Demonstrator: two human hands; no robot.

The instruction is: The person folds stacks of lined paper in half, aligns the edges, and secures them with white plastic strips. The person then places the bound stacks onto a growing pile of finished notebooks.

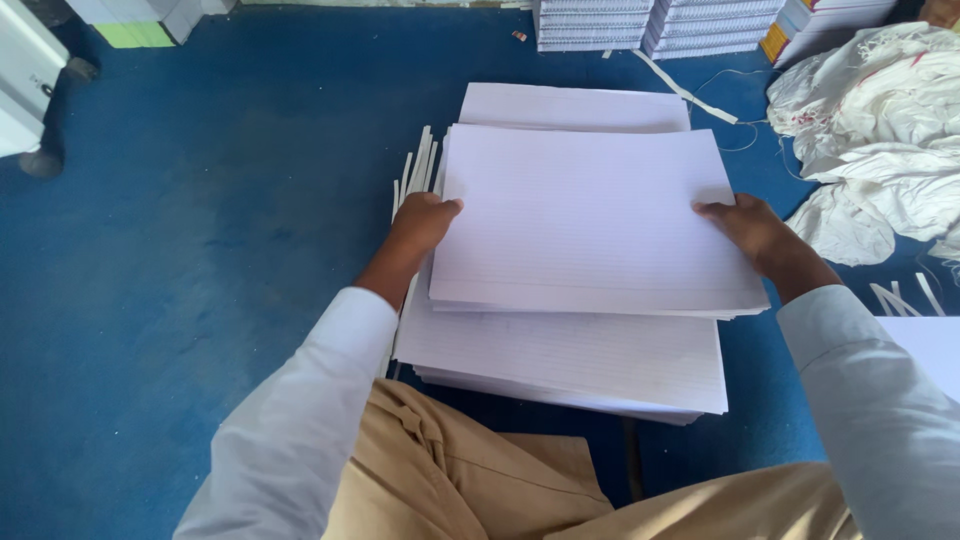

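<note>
A thick bundle of white ruled paper sheets [585, 215] is held up between both hands, above a larger pile of ruled sheets [570, 360] lying on the blue floor. My left hand [422, 225] grips the bundle's left edge with the thumb on top. On the opposite side, my right hand [752, 228] clasps the right edge the same way. Another stack of sheets [570, 105] lies just behind the bundle. Both sleeves are light grey, and tan trousers show at the bottom.
Thin white paper strips [415, 170] lie left of the piles. Stacks of bound notebooks [650, 25] stand at the back. Crumpled white sacks [880, 130] fill the right side. A white machine part [25, 70] sits at the far left. More white paper [930, 340] lies by my right arm.
</note>
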